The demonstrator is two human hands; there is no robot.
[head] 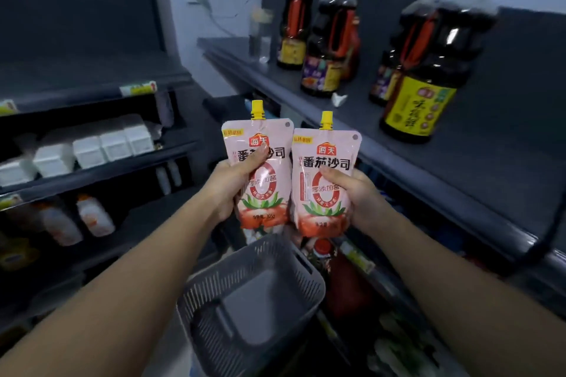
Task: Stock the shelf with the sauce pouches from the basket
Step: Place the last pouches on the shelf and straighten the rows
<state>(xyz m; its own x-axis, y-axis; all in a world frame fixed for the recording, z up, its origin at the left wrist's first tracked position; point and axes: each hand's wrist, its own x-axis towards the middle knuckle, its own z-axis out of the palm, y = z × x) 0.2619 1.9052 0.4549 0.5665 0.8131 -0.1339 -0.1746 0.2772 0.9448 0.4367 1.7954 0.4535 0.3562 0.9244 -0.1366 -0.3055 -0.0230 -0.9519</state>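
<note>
Basket [275, 251] sits low centre, grey w/ slatted walls, betw. the two forearms. Above basket, L hand [232, 185] grips left pouch [260, 174]: thumb across the front, fingers wrapped behind. R hand [360, 193] grips right pouch [324, 184] the same way, just right of it. Both pouches upright, yellow caps up, pink fronts w/ red print facing cam, side edges touching or nearly, can't tell which. Shelf [490, 193] runs above & right of basket; dark sauce bottles [428, 70] stand on it, well apart from the pouches. White boxes [88, 151] on racks up-left of basket.
</note>
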